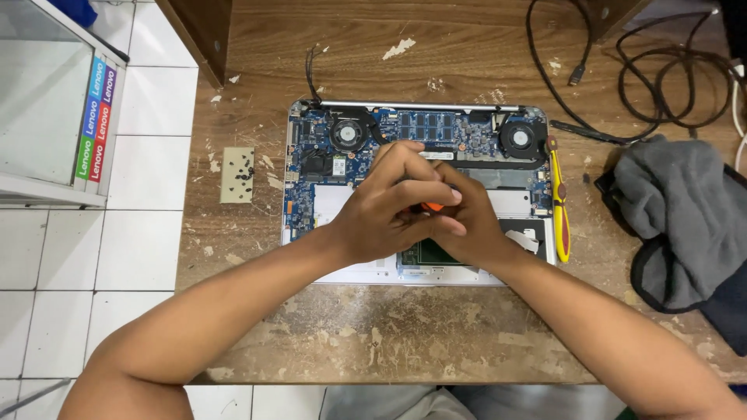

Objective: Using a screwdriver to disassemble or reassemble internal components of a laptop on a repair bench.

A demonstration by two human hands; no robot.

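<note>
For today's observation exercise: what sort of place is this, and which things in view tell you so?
Probably a small electronics repair bench. An opened laptop lies on a worn wooden table with its circuit board and fans bare, loose screws sit on a small pad, and both hands, left and right, work over it.

repair workshop | opened laptop (420,163) | worn wooden bench (405,327) | cables (654,78)

One opened laptop (311,194) lies on the worktop (389,334), with two round cooling fans (348,132) showing on its board. There is one yellow-handled tool (559,210), one grey cloth (677,210), one small pad of screws (237,175), and one bundle of black cables (661,78). Two hands (389,206) meet over the board.
</note>
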